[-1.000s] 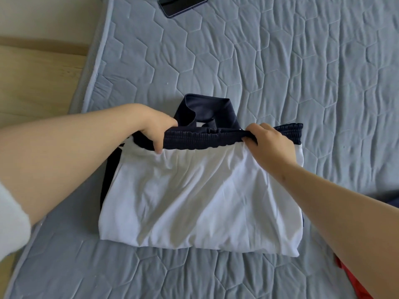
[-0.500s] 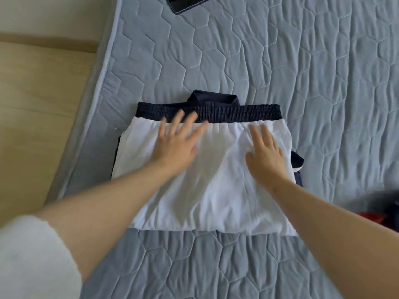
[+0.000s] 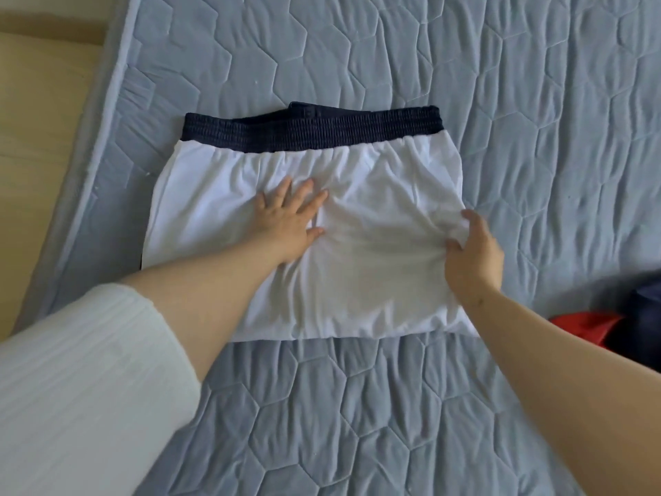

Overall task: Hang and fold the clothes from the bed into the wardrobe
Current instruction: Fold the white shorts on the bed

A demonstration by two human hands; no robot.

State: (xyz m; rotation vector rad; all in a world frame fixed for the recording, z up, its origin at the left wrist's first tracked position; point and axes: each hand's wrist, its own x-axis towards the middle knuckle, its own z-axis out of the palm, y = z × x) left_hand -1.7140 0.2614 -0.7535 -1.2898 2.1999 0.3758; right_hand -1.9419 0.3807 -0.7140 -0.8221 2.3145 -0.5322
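Moved to the edge, right hand (image 3: 472,255) now pinches the garment (image 3: 375,245); left hand (image 3: 289,213) stays flat.

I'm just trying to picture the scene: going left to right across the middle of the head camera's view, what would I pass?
Wooden floor → edge of the quilted mattress → left hand flat on the white garment → right hand pinching its right edge → red cloth → dark cloth.

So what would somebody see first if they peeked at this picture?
Probably the white garment with a dark navy waistband, lying folded in the middle of the grey-blue quilted mattress. The left hand presses flat on it while the right hand pinches its right edge. Red fabric peeks in at the right.
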